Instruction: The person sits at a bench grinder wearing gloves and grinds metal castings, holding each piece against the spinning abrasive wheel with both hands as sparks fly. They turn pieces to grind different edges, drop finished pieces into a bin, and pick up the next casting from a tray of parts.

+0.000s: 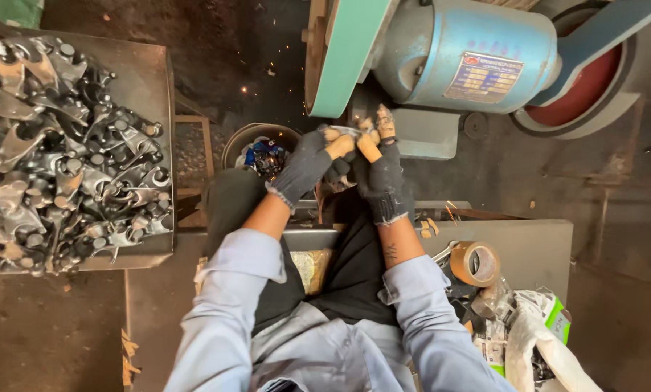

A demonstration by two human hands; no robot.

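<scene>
Both my hands wear dark gloves with taped orange fingertips. My left hand and my right hand together grip a small shiny metal part, held up against the green sanding belt of a grinding machine. A few sparks fly to the left of the belt. The blue motor sits just right of the belt. Most of the metal part is hidden by my fingers.
A metal tray at the left holds several grey forged metal parts. A round bucket sits below the belt. At the lower right lie a roll of brown tape and white bags. A red wheel is at the far right.
</scene>
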